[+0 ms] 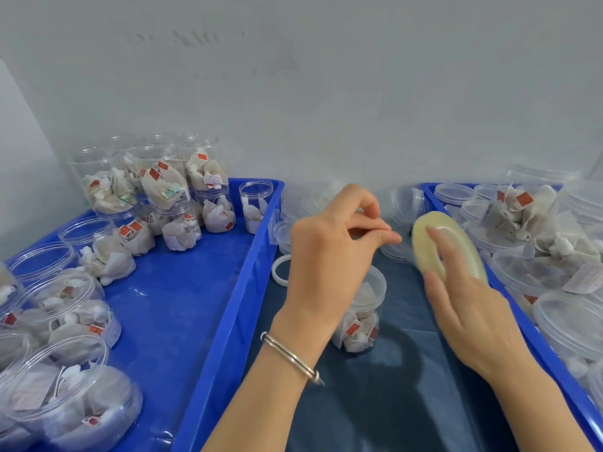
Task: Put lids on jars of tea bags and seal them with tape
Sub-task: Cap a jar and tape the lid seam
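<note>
A clear jar of tea bags [360,324] stands upright on the dark blue cloth [391,406], with a clear lid [377,282] on top. My left hand [326,256] hovers above it and partly hides it; its thumb and fingertips are pinched together, pointing at the tape roll. The clear tape end between them is too faint to see plainly. My right hand [470,308] holds the yellowish roll of clear tape [430,236] just right of the left fingertips, with fingers through the roll's centre.
The left blue tray [195,288] holds several tea-bag jars, some stacked at the back. A second blue tray [551,357] on the right holds loose tea bags and clear lids. More lids [404,203] and a white ring [280,270] lie behind my hands by the wall.
</note>
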A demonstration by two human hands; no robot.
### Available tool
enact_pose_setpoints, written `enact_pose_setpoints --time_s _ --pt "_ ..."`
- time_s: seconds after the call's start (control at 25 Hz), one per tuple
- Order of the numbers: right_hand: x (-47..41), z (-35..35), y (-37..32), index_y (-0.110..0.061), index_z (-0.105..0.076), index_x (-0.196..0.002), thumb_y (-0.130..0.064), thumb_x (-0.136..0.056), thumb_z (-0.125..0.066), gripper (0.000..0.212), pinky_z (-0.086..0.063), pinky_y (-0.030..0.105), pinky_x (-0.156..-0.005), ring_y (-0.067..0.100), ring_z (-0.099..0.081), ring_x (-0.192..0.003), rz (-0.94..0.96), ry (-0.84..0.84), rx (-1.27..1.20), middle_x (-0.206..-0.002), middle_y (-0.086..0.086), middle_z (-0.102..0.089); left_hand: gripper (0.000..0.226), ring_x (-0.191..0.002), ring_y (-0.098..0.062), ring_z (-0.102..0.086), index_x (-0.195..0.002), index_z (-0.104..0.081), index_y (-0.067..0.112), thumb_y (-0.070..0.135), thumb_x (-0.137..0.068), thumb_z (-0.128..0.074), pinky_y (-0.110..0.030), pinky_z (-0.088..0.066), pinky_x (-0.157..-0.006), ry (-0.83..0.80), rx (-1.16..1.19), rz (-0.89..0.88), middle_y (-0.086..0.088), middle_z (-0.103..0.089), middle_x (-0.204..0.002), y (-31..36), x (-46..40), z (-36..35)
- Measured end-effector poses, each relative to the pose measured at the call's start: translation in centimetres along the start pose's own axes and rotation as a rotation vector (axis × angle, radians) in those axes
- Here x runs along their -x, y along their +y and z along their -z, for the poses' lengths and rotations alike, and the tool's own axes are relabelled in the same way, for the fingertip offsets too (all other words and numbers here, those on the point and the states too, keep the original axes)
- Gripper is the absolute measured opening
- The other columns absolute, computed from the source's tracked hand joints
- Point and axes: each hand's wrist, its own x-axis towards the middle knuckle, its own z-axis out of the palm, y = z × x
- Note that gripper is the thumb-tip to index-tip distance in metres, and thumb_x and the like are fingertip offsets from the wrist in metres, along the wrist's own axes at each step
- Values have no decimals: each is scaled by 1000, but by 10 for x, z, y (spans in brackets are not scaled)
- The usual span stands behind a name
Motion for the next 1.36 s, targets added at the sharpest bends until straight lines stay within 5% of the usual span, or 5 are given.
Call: enact_pose_setpoints --time_s 0.12,0.28,0.4,0.64,1.36 --pt "4 10 10 -64 -8 -139 -68 -88 -20 53 -42 36 -62 23 -59 -110 -42 -26 160 -136 -18 -51 33 -70 5 -68 -75 -55 24 10 -67 -84 -6 -47 -63 73 39 56 16 -72 -74 -6 23 12" --pt "22 4 11 -64 -12 -140 -70 -90 -12 50 -34 27 -36 14 -52 -55 72 -234 350 -73 -10 -54 34 -74 -12 -71 -73 -59 24 12 -58 -87 -16 -50 -69 188 199 581 6 -73 -68 -44 84 20" --pt "29 -14 14 -62 -10 -141 -70 -90 -12 52 -29 27 -37 14 -47 -48 71 -297 450 -67 -7 -47 34 -83 -15 -72 -75 -59 13 1 -57 -85 -17 -52 -67 267 335 766 -5 -74 -69 -68 112 9" --pt "18 -27 20 -39 -49 -136 -53 -90 -33 51 1 18 -44 18 -34 -34 128 -214 480 -52 -3 -38 34 -87 -16 -73 -79 -56 4 -7 -62 -82 -15 -52 -69 301 422 763 -11 -73 -70 -88 109 -1" --pt "7 -36 30 -40 -57 -130 -56 -91 -29 50 -13 21 -35 19 -41 -37 164 -186 438 -55 -5 -44 37 -80 -15 -72 -87 -60 14 3 -62 -86 -15 -52 -72 257 388 647 -6 -74 -75 -112 100 -7"
